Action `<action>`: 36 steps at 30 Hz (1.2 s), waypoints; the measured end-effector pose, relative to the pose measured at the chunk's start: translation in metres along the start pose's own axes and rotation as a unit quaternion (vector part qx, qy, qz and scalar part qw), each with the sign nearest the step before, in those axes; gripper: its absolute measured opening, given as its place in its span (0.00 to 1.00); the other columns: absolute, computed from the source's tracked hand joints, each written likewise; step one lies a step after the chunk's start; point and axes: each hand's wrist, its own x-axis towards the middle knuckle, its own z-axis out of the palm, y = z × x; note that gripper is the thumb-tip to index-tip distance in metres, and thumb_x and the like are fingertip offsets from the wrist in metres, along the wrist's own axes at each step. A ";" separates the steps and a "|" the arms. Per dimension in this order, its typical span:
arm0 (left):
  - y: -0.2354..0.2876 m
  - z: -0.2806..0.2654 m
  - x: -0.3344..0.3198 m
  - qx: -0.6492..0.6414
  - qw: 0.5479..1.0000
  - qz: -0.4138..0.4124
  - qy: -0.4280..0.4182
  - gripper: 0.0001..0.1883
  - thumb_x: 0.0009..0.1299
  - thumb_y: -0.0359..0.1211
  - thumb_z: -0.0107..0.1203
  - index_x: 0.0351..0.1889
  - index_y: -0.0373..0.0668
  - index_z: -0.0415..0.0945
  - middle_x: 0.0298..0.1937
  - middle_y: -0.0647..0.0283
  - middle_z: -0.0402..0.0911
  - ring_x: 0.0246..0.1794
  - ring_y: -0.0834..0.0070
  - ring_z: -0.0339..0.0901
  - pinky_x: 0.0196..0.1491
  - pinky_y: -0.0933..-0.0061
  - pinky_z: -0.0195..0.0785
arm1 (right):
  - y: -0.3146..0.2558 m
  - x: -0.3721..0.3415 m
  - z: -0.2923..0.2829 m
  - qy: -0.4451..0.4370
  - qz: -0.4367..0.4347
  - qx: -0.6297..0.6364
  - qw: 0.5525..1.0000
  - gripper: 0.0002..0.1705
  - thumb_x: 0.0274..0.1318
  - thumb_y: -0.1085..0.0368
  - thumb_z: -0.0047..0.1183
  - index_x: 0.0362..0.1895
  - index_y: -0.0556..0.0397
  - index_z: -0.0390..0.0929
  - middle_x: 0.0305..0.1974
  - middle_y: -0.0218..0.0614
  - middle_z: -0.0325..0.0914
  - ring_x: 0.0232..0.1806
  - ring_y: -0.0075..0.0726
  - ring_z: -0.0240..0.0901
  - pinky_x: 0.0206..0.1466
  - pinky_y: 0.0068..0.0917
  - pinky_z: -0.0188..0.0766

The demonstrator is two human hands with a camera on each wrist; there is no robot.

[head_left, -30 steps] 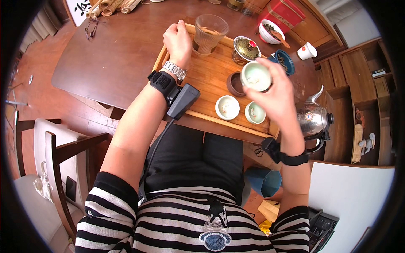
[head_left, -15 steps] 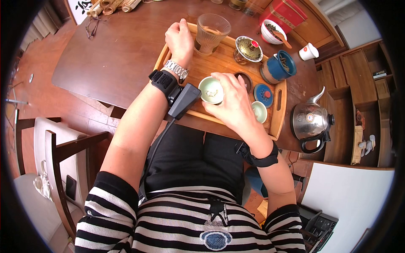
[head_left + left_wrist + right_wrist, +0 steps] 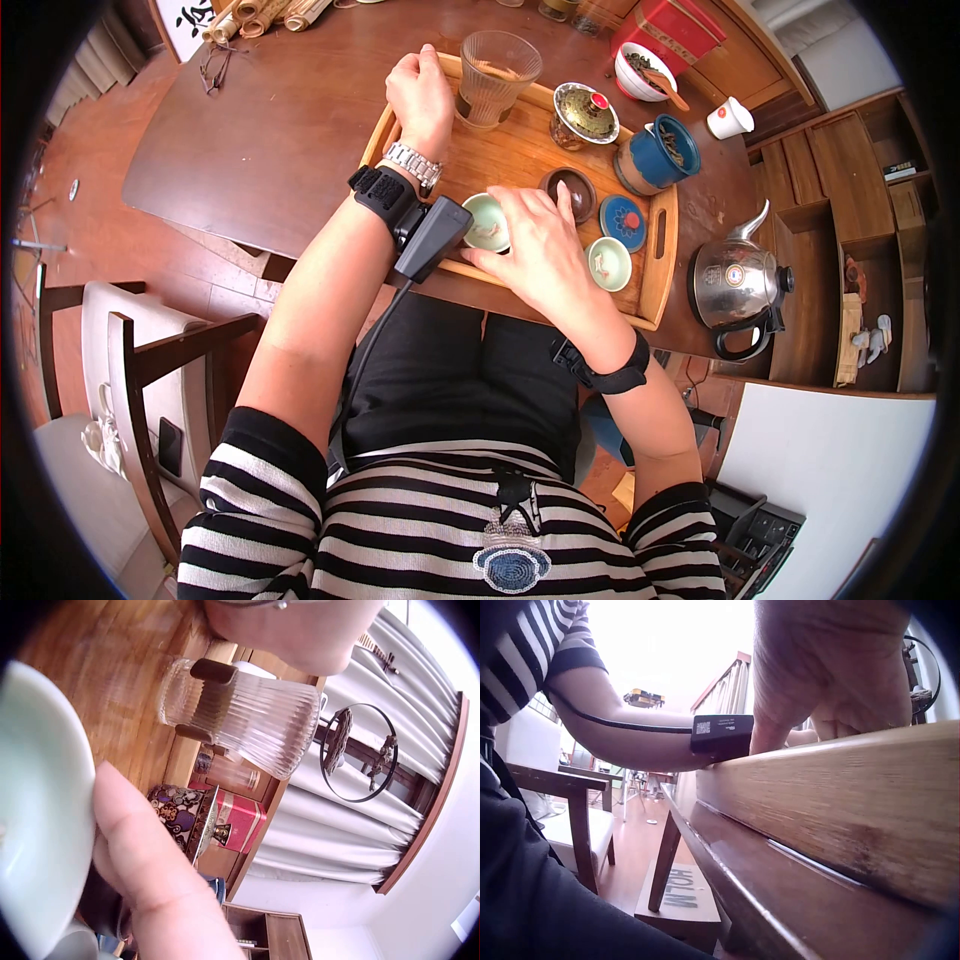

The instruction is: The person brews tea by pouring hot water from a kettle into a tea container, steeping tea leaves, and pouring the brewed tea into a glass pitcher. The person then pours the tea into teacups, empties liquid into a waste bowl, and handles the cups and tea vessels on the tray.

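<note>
My right hand (image 3: 545,245) pinches a pale green teacup (image 3: 487,222) between thumb and fingers, low over the front left of the wooden tray (image 3: 655,285). In the left wrist view that cup (image 3: 45,802) looms large at the left, a finger (image 3: 150,862) against its rim. Another green teacup (image 3: 608,264) stands right of the hand, and a dark brown cup (image 3: 578,205) sits just beyond it. My left hand (image 3: 420,100) rests at the tray's left rim, fingers loosely curled, beside a ribbed glass (image 3: 497,85); its fingertips are hidden.
On the tray's right are a lidded patterned bowl (image 3: 585,115), a blue jar (image 3: 655,155) and a blue lid (image 3: 623,223). A steel kettle (image 3: 735,290) stands right of the tray. Behind are a white bowl of leaves (image 3: 640,75), a paper cup (image 3: 730,119) and a red box (image 3: 675,35).
My right hand has carried the green teacup from above the tray's right side leftward and down to the front left. The left hand has stayed at the tray's rim.
</note>
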 end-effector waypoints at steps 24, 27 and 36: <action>-0.002 -0.001 0.001 -0.004 1.000 -0.004 -0.010 0.18 0.67 0.37 0.47 0.16 0.38 0.66 0.15 0.74 0.61 0.18 0.84 0.53 0.21 0.76 0.50 | 0.101 -0.024 -0.068 -0.085 0.236 -0.111 0.962 0.13 0.48 0.65 0.54 0.38 0.57 0.72 0.38 0.51 0.74 0.42 0.54 0.72 0.46 0.41 0.68; -0.002 0.000 0.001 -0.001 1.000 -0.001 -0.010 0.18 0.67 0.36 0.47 0.16 0.37 0.66 0.15 0.74 0.61 0.18 0.84 0.53 0.21 0.75 0.50 | 0.103 -0.024 -0.069 -0.096 0.241 -0.077 0.963 0.13 0.47 0.68 0.53 0.38 0.58 0.72 0.36 0.51 0.75 0.41 0.54 0.72 0.46 0.41 0.68; 0.004 -0.002 -0.003 -0.008 1.000 -0.011 -0.012 0.18 0.67 0.36 0.47 0.16 0.38 0.65 0.15 0.73 0.61 0.18 0.84 0.53 0.21 0.75 0.51 | 0.101 -0.024 -0.068 -0.054 0.223 -0.086 0.969 0.12 0.45 0.70 0.53 0.37 0.59 0.71 0.34 0.49 0.77 0.40 0.52 0.74 0.43 0.40 0.70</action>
